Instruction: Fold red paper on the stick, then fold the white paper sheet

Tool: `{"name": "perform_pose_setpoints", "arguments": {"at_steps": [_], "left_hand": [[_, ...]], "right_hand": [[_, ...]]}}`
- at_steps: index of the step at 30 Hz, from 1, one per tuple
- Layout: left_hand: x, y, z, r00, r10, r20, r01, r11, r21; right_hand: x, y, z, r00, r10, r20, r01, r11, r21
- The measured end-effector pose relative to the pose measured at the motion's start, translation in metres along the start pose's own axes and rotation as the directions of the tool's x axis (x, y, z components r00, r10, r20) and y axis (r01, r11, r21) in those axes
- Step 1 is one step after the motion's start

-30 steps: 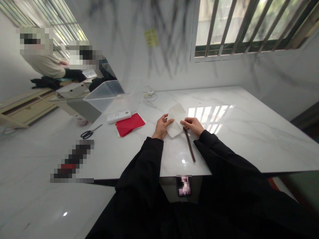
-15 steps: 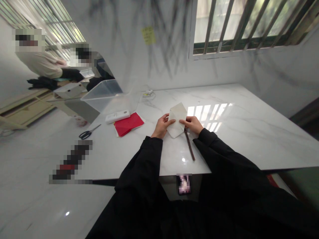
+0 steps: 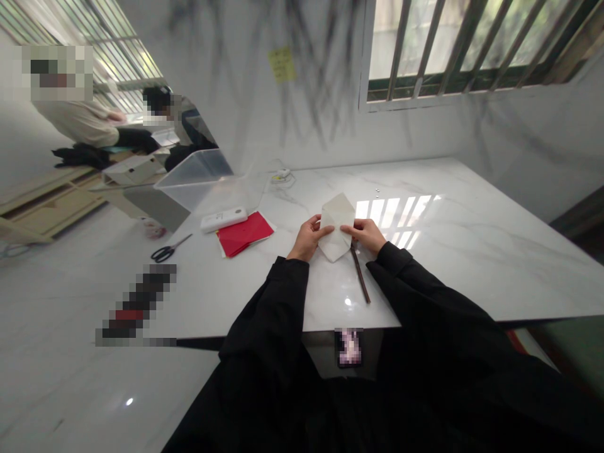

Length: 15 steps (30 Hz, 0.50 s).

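Both hands on a folded white paper (image 3: 336, 226) near the middle of the white marble table (image 3: 462, 251). Left hand (image 3: 307, 239) pinches the paper's left edge, thumb on top, fingers curled under. Right hand (image 3: 367, 236) pinches the right edge the same way, closed on it. The paper is pointed at top and bottom, its upper half tilted up off the table, lower tip at or close to the surface.

A thin dark stick (image 3: 360, 282) lies on the table at 5 o'clock from the paper, its top end under or just beside the right hand; cannot tell if they touch. Red paper (image 3: 244, 233) lies flat at 9 o'clock from the hands, well apart. A white flat device (image 3: 224, 219) touches the red paper's far edge. Black-handled scissors (image 3: 166, 251) lie further out at 9 o'clock by the table's left edge. A clear plastic bin (image 3: 198, 179) stands at 10 o'clock, at the far left corner. A small white cable bundle (image 3: 283, 176) lies at 11 o'clock by the wall. Two other people are in the background at far left, away from the table.
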State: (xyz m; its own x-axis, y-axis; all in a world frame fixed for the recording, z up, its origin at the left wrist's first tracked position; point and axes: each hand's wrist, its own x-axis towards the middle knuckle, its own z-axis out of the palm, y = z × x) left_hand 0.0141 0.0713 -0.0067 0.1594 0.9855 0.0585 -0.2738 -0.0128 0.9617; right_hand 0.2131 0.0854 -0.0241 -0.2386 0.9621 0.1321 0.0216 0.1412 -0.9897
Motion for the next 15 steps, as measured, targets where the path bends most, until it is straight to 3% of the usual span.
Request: {"name": "perform_pose_setpoints", "arguments": {"at_steps": [15], "left_hand": [[0.0022, -0.0039, -0.0012, 0.999, 0.013, 0.044, -0.015, 0.999, 0.044]], "right_hand": [[-0.0011, -0.0016, 0.0017, 0.999, 0.035, -0.006, -0.035, 0.999, -0.035]]}}
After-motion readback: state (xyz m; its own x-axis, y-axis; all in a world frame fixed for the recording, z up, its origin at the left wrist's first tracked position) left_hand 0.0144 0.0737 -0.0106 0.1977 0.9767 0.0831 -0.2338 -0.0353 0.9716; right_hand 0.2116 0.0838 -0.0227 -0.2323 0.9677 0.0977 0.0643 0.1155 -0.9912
